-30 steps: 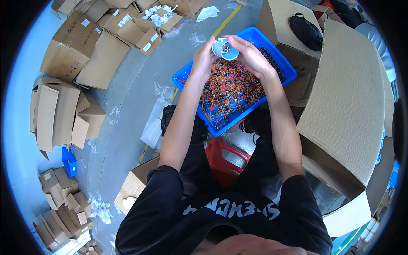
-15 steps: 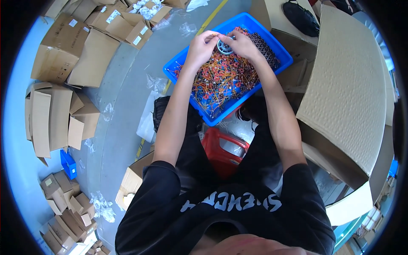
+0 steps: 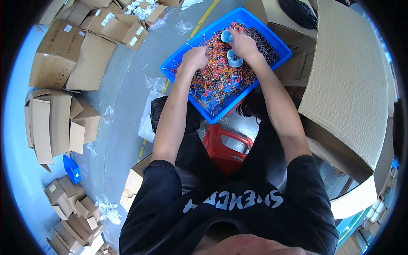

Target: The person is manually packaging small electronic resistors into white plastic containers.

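A blue plastic tray (image 3: 197,98) is heaped with small parts on orange and red wires. My left hand (image 3: 196,58) is over the tray's left part, fingers curled down at the wired parts (image 3: 219,78); what it grips, if anything, is hidden. My right hand (image 3: 245,44) is closed at the rim of a small light-blue cup (image 3: 226,37), its fingertips partly hidden by the hand's angle. Just below that hand, a second light-blue cup (image 3: 235,60) rests on the wired parts, with small dark pieces inside. Dark parts (image 3: 261,46) fill the tray's right end.
A large cardboard box (image 3: 346,85) stands close on my right, with a black bag (image 3: 298,13) beyond it. A red plastic stool (image 3: 225,155) is between my legs. Several open cartons (image 3: 59,121) line the left side, and plastic wrap (image 3: 108,209) lies on the floor.
My hands have moved apart, the left one down and left toward the wires. One cup was visible between them; now two show, one at my right hand and one lower.
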A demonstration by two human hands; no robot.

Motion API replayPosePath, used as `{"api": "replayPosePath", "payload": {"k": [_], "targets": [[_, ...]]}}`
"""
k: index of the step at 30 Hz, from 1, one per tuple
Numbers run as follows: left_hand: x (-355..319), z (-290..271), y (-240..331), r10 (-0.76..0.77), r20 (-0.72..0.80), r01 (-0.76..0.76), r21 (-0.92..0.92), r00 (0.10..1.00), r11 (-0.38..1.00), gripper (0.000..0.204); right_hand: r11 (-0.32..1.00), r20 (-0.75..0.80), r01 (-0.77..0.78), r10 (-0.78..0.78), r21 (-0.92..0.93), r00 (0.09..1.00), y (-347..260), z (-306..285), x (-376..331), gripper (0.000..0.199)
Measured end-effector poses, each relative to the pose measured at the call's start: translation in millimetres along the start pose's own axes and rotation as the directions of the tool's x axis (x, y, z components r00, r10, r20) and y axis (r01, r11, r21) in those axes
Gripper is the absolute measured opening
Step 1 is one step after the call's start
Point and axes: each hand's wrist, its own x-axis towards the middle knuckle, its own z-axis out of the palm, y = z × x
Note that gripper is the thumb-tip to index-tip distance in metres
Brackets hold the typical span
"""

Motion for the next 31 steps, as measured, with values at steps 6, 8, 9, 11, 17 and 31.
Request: {"api": "replayPosePath", "payload": {"k": [6,8,9,11,17,31], "targets": [[-1,35,-21,0.095,-0.060,-0.084,0.168,0.994,0.982,0.023,0.992,0.196,-0.029,0.053,-0.120,0.979,-14,-6,13,0.021],[-1,35,-24,0.074,-0.079,-0.061,0.156,0.994,0.986,0.020,0.995,0.087,-0.008,0.017,-0.095,0.996,-21,-20,14,0.022],[2,30,-24,0.078,-0.071,-0.063,0.187,0.994,0.980,0.019,0.995,0.088,-0.002,0.010,-0.095,0.996,-25,-29,15,0.022],[5,17,-18,0.086,-0.054,-0.070,0.247,0.995,0.966,0.018,0.986,-0.113,0.019,0.000,0.165,0.994,-27,-45,15,0.022],[-9,-13,2,0.107,-0.086,-0.099,0.097,0.991,0.990,0.015,0.926,-0.456,0.164,0.010,0.340,0.890,-15,-59,22,0.024],[-14,-45,10,0.126,-0.414,-0.419,-0.763,0.901,0.493,0.015,0.533,0.330,-0.287,0.015,0.796,0.944,12,-95,26,0.033]]}}
